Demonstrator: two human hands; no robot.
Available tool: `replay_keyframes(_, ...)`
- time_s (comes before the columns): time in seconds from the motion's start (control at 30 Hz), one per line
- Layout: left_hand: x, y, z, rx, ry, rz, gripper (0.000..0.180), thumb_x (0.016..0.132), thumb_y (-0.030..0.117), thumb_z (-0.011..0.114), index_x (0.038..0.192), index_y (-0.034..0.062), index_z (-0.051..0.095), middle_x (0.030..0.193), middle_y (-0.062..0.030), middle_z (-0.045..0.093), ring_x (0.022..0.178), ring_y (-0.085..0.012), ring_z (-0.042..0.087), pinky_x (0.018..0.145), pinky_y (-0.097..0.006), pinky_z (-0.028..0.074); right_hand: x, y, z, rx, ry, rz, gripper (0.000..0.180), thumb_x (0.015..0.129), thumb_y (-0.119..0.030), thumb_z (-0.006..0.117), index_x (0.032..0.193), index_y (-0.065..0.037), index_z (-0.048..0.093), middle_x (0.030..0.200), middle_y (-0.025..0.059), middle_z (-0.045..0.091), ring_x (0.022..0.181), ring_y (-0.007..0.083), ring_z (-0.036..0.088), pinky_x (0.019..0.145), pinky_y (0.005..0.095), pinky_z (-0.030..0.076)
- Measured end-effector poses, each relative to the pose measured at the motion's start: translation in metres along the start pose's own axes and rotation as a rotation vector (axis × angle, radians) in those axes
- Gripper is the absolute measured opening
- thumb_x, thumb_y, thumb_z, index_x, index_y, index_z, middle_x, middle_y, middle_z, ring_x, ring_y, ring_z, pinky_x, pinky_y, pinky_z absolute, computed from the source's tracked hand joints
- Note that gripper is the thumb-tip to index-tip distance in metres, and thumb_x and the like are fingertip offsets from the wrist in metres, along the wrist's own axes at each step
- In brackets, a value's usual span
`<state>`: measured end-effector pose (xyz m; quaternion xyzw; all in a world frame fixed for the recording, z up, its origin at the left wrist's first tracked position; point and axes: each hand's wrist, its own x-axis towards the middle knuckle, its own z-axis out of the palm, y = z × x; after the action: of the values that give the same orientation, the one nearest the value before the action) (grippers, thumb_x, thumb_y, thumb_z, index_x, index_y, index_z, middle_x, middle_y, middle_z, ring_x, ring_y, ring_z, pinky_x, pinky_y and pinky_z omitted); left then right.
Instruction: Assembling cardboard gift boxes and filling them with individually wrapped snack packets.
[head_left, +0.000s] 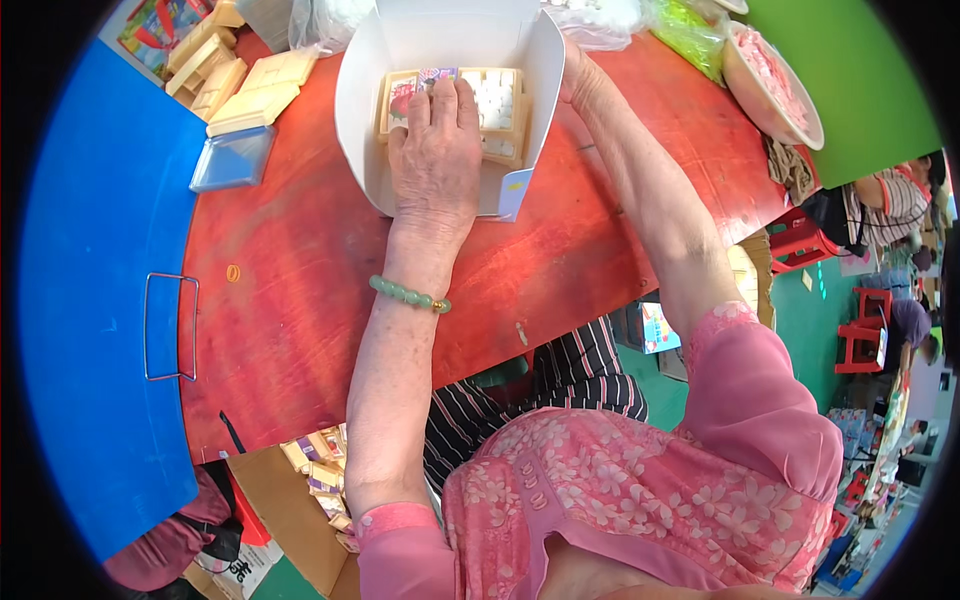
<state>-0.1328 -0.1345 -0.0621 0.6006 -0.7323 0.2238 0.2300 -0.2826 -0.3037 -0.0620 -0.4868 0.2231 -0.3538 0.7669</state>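
A white cardboard box (450,40) stands open toward me on the red table. Inside it lie cream plastic cases (515,148), stacked, with small white pieces and printed flower cards showing in the top one. My left hand (437,165), a green bead bracelet on its wrist, reaches into the box. Its fingers are stretched out flat over the top case, partly covering the cards. At the box's right wall is my right hand (577,75), holding the box from outside; most of its fingers are hidden behind the wall.
Cream cases (265,85) and a clear blue-edged lid (232,158) lie at the far left. A bowl of pink pieces (768,85) stands far right, beside a green bag (690,40). A cardboard carton (290,515) with more cases sits below the near table edge. A metal handle (172,327) is at left.
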Motion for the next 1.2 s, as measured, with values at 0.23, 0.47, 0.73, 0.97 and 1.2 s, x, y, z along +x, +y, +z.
replay_keyframes(0.23, 0.016, -0.004, -0.005, -0.038, -0.067, 0.034, 0.049, 0.077, 0.003, 0.064, 0.124, -0.0027, 0.051, 0.122, -0.011, 0.052, 0.107, -0.0259, 0.053, 0.083, -0.036, 0.051, -0.009, 0.02, 0.002, -0.017, -0.033, 0.006, 0.059, 0.097, -0.047, 0.045, 0.131, 0.0, 0.05, 0.127, 0.0162, 0.058, 0.114, 0.0249, 0.059, 0.097, 0.0397, 0.049)
replay_keyframes(0.47, 0.011, -0.019, -0.002, -0.22, 0.028, 0.085, 0.06, 0.065, 0.002, 0.075, 0.122, 0.0052, 0.056, 0.119, -0.0063, 0.056, 0.105, -0.0251, 0.053, 0.092, -0.035, 0.049, -0.015, 0.027, -0.004, -0.041, -0.056, 0.006, 0.052, 0.098, -0.041, 0.045, 0.126, 0.002, 0.053, 0.123, 0.0155, 0.06, 0.109, 0.0241, 0.062, 0.091, 0.0378, 0.053)
replay_keyframes(0.73, 0.005, -0.018, -0.011, -0.196, 0.011, 0.094, 0.069, 0.061, 0.009, 0.081, 0.125, 0.0078, 0.054, 0.12, -0.0041, 0.055, 0.105, -0.0238, 0.054, 0.091, -0.035, 0.049, -0.03, 0.025, 0.009, -0.05, 0.013, -0.026, 0.052, 0.099, -0.041, 0.045, 0.128, 0.001, 0.052, 0.123, 0.0147, 0.061, 0.109, 0.0231, 0.063, 0.09, 0.0365, 0.054)
replay_keyframes(0.97, 0.001, -0.025, -0.016, -0.096, -0.007, 0.17, 0.059, 0.072, 0.021, 0.076, 0.123, 0.0021, 0.052, 0.117, -0.0088, 0.055, 0.112, -0.0253, 0.053, 0.094, -0.04, 0.047, -0.031, 0.033, 0.0, -0.066, 0.018, 0.03, 0.05, 0.098, -0.039, 0.046, 0.128, 0.001, 0.053, 0.123, 0.0146, 0.06, 0.109, 0.023, 0.062, 0.091, 0.0368, 0.054)
replay_keyframes(1.2, 0.003, -0.032, -0.013, -0.225, -0.001, 0.19, 0.052, 0.078, 0.031, 0.073, 0.118, 0.0033, 0.054, 0.114, -0.0073, 0.055, 0.109, -0.0253, 0.054, 0.095, -0.039, 0.047, -0.054, 0.018, 0.039, -0.23, 0.181, 0.059, 0.049, 0.098, -0.038, 0.047, 0.127, 0.001, 0.053, 0.124, 0.015, 0.06, 0.11, 0.0243, 0.061, 0.092, 0.0381, 0.052)
